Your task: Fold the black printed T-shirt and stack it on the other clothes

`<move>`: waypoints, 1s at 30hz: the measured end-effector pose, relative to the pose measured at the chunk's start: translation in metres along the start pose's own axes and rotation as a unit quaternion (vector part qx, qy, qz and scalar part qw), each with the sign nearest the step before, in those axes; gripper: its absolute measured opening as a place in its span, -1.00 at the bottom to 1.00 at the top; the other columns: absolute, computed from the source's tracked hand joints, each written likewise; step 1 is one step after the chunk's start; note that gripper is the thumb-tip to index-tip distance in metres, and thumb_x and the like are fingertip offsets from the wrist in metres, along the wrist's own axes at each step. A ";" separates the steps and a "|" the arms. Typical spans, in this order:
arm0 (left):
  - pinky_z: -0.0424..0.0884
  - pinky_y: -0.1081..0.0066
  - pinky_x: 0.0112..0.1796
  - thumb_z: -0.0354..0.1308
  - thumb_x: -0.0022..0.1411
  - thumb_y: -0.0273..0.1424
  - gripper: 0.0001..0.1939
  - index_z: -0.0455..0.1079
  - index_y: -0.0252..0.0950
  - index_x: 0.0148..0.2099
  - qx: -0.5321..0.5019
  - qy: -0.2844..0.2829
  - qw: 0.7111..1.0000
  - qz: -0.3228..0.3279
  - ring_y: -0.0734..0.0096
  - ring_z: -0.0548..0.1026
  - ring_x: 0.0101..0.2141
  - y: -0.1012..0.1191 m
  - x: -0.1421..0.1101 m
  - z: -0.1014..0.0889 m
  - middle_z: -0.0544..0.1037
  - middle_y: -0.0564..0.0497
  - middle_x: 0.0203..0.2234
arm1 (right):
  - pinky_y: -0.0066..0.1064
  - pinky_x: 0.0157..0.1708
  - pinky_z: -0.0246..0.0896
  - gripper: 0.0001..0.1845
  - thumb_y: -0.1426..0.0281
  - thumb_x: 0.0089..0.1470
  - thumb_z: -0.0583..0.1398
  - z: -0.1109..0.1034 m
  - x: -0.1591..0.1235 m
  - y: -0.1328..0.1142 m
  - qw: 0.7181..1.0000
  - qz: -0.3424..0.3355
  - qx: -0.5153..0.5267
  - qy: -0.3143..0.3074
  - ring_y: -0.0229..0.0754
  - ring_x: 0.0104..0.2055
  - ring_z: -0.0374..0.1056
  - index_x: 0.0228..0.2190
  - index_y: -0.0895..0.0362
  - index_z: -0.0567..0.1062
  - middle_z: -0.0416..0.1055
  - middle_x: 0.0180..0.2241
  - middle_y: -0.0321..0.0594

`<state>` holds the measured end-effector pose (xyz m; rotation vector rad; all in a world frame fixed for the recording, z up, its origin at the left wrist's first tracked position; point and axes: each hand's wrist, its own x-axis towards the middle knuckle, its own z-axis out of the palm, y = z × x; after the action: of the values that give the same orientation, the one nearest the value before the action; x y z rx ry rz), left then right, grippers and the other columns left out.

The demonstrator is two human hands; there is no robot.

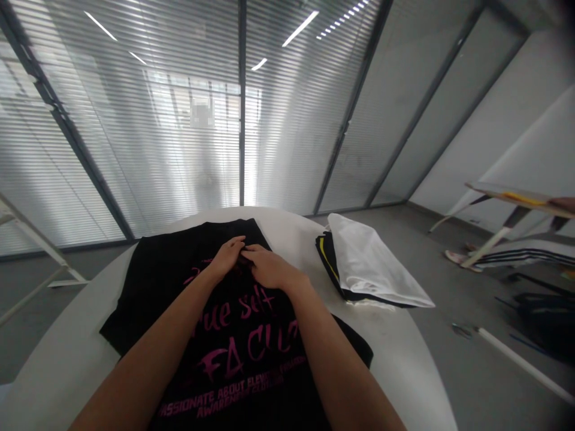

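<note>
A black T-shirt (171, 275) with pink lettering lies spread on a round white table (58, 353). My left hand (227, 256) and my right hand (267, 266) meet at the middle of the shirt, near its upper part. Both lie palm down with fingers curled together, pinching the black cloth between them. My forearms stretch across the printed text.
A folded pile of clothes (368, 263), white on top with black and yellow beneath, sits on the table's right side. Glass walls with blinds stand behind. On the floor at the right are a table leg frame (489, 239), a white pole (521, 362) and dark bags (548, 317).
</note>
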<state>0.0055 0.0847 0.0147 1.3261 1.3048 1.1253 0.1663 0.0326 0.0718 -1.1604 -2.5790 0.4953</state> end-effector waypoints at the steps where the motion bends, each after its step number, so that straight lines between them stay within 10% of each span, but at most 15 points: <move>1: 0.39 0.48 -0.45 0.05 0.24 -0.28 -0.53 0.38 -0.38 0.15 0.001 0.011 1.000 0.000 0.39 0.52 -0.39 -0.002 0.000 0.000 0.56 -0.16 -0.15 | -0.24 0.13 0.18 -0.41 0.60 0.07 0.00 -0.001 -0.001 -0.003 1.000 0.003 0.004 0.001 -0.09 0.17 0.24 0.15 0.13 0.33 0.18 0.24 -0.03; 5: 0.25 0.50 -0.64 0.07 0.24 -0.23 -0.47 0.31 -0.35 0.20 0.033 0.017 0.999 -0.030 0.48 0.45 -0.59 0.002 -0.004 -0.001 0.55 -0.13 -0.23 | -0.18 0.08 0.22 -0.34 0.52 0.08 0.06 -0.011 -0.008 -0.014 0.996 0.092 -0.022 0.003 -0.03 0.11 0.31 0.23 0.19 0.16 0.24 0.17 0.10; 11: 0.18 0.56 -0.67 0.12 0.11 -0.45 -0.34 0.22 -0.32 0.29 0.065 0.005 0.997 -0.030 0.55 0.38 -0.65 0.008 -0.008 -0.003 0.51 -0.01 -0.44 | -0.18 -0.13 0.31 -0.56 0.21 0.11 0.17 -0.036 -0.023 -0.023 0.959 0.236 -0.104 -0.119 0.13 -0.03 0.43 -0.06 0.25 0.43 0.48 -0.08 0.15; 18: 0.21 0.57 -0.63 0.06 0.07 -0.54 -0.27 0.18 -0.28 0.33 0.083 0.020 0.996 -0.021 0.58 0.34 -0.65 0.014 -0.006 -0.015 0.49 0.05 -0.51 | -0.40 -0.45 0.24 -0.72 0.41 0.07 0.14 -0.045 -0.026 -0.034 0.958 0.169 -0.077 -0.221 -0.09 -0.32 0.48 -0.15 0.16 0.48 0.56 -0.25 -0.08; 30: 0.06 0.58 -0.67 0.06 -0.04 -0.54 -0.17 0.17 -0.30 0.35 0.021 0.035 0.999 -0.001 0.63 0.17 -0.73 0.034 -0.006 -0.059 0.26 0.20 -0.70 | -0.38 -0.33 0.19 -0.81 0.43 0.15 0.09 -0.024 -0.017 -0.050 0.993 0.038 -0.031 -0.109 -0.08 -0.21 0.41 -0.18 0.10 0.43 0.52 -0.19 -0.13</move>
<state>-0.0481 0.0799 0.0569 1.3261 1.3875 1.1568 0.1527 -0.0063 0.1124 -1.2937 -2.7604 0.5948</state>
